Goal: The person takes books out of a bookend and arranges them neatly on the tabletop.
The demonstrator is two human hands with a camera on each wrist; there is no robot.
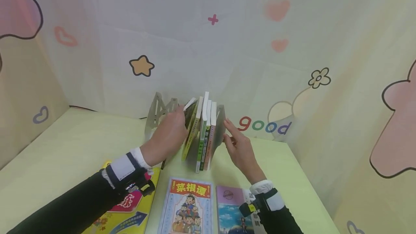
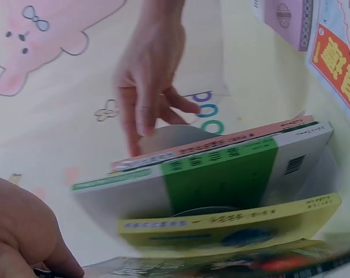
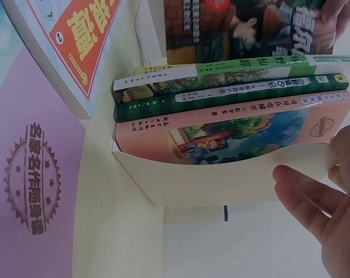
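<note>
My left hand (image 1: 169,133) grips a dark-covered book (image 3: 221,29) by its upper part, at the left of a row of books. Beside it a yellow book (image 2: 233,231) leans left. Further right stand a green-and-white book (image 2: 221,174), a dark green book (image 3: 221,92) and a pink book (image 3: 233,127), close together. A pale grey bookend plate (image 1: 219,125) closes the row on the right. With fairly straight fingers my right hand (image 1: 242,151) touches this plate at its edge and outer face. The left hand hides much of the dark book in the head view.
More bookend plates (image 1: 156,109) stand left of the row. Nearer on the pale table (image 1: 97,136) lie a yellow book with a red label (image 1: 130,219), a light-blue comic-style book (image 1: 186,208) and a purple-and-blue book (image 1: 234,208). A patterned cloth (image 1: 208,53) hangs behind.
</note>
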